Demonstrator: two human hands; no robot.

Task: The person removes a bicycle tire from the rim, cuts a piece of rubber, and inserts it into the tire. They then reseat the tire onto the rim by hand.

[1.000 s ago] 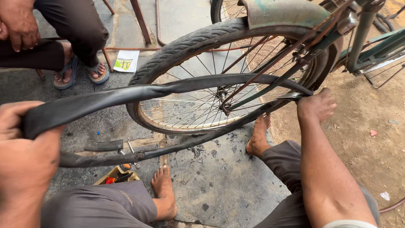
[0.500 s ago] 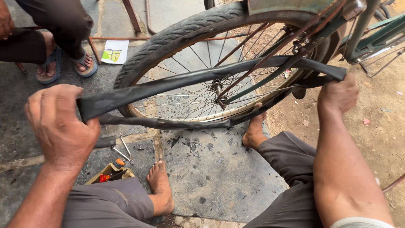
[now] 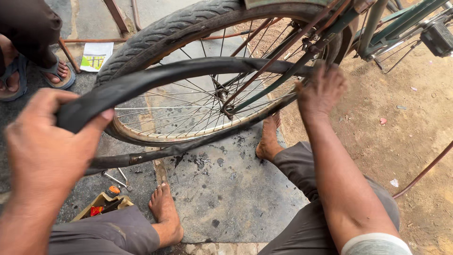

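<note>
Nearest you, at 8 o'clock, your left hand is clamped on one end of the black inner tube, thumb pressed over the folded rubber. Your knees in grey trousers sit at 6 o'clock, with one bare foot on the dark mat and the other foot farther up, just under the wheel. By your left knee, at 7 o'clock, lies a small open yellow box with an orange-tipped tool, and a metal spanner just beyond it. Your right hand, at 2 o'clock, grips the far end of the inner tube where it meets the bicycle frame. The tube arcs between your hands, well apart, across the spoked bicycle wheel. Farther off, at 10 o'clock, another person's sandalled feet stand beside a sheet of paper on the ground.
</note>
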